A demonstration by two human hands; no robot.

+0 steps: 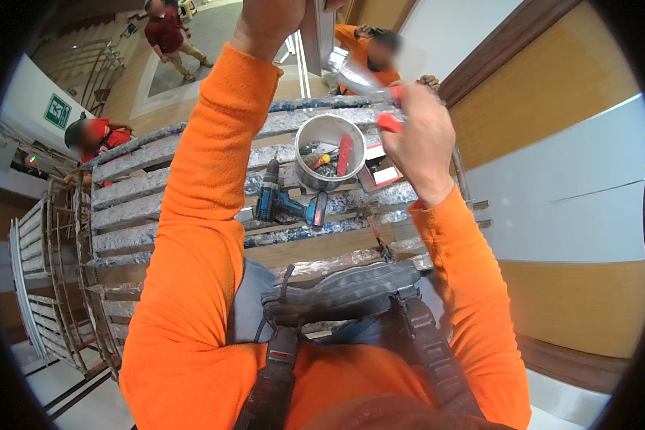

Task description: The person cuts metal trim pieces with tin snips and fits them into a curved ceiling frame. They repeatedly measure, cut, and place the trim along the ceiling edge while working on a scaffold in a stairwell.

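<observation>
My left hand (271, 23) is raised at the top edge, partly cut off. It lies against an upright brownish-grey board (318, 43), and fingertips show on the board's far side, so it appears closed round it. My right hand (424, 136) grips a red-handled metal tool (365, 82). Motion smears its silver end, which points toward the board; its exact kind cannot be told. Below, a whitish bucket (302, 174) contains a red object (345, 154) and a yellow-ended tool (324, 160). A blue-and-black cordless drill (288, 204) lies to its left.
The paint-spattered slatted platform (132, 209) spans the space before me. An open box (383, 174) sits beside the bucket. A person in orange (380, 64) is beyond the platform, another in red (106, 137) at left, a third (170, 36) farther off. A panelled wall (566, 201) stands right.
</observation>
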